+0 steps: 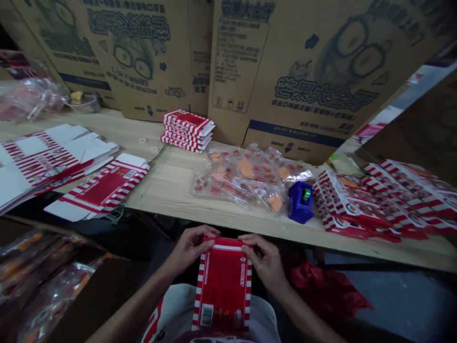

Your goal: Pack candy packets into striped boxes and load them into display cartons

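A red carton with striped red-and-white sides [224, 281] lies in front of my body, its barcode end toward me. My left hand [194, 243] pinches its far left corner between thumb and fingers. At the far right corner, my right hand [264, 257] grips the same edge. Beyond my hands, clear plastic packets of orange and red sweets [246, 174] lie on the wooden table [164, 190]. A blue tape dispenser [300, 202] with a green roll stands to the right of the packets.
Flat cartons [103, 186] lie at the left, one overhanging the edge. A small carton stack [187, 131] sits at the back, and filled-looking striped cartons [357, 200] pile at the right. Large cardboard boxes [171, 62] wall the back. More packets [53, 286] fill a box at lower left.
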`<state>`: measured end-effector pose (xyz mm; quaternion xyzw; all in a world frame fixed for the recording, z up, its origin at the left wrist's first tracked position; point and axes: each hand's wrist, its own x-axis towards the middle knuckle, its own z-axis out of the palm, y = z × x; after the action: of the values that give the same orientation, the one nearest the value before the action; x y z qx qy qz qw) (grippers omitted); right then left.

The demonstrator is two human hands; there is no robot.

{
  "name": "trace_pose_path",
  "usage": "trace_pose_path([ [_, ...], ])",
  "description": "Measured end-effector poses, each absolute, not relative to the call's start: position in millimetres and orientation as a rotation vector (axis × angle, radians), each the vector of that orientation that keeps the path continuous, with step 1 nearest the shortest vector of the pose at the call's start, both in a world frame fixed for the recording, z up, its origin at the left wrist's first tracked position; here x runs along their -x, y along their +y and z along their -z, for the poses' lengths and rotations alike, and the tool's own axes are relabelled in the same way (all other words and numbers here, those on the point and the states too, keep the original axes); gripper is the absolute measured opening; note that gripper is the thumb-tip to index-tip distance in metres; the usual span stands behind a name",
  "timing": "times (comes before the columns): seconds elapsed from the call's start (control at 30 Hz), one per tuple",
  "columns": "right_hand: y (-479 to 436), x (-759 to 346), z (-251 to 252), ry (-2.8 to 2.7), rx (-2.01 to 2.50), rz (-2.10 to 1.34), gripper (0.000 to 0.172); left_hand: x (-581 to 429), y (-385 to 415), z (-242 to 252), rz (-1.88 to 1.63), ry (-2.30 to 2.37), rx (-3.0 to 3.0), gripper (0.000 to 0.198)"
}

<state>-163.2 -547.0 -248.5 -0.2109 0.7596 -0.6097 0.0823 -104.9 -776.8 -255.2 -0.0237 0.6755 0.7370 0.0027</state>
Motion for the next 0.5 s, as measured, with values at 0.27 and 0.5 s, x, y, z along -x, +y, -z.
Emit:
trace_pose_path([
  [0.27,-506.8,191.4,268.8,2.330,0.411,2.051,0.052,111.4,-749.3,277.7,-2.411,1.737,0.629,0.033],
  [0.5,-413.4,309.9,280.4,2.884,-0.531,2.063,0.042,120.2,-746.1,270.2,-2.443,1.710,0.618,0.036],
])
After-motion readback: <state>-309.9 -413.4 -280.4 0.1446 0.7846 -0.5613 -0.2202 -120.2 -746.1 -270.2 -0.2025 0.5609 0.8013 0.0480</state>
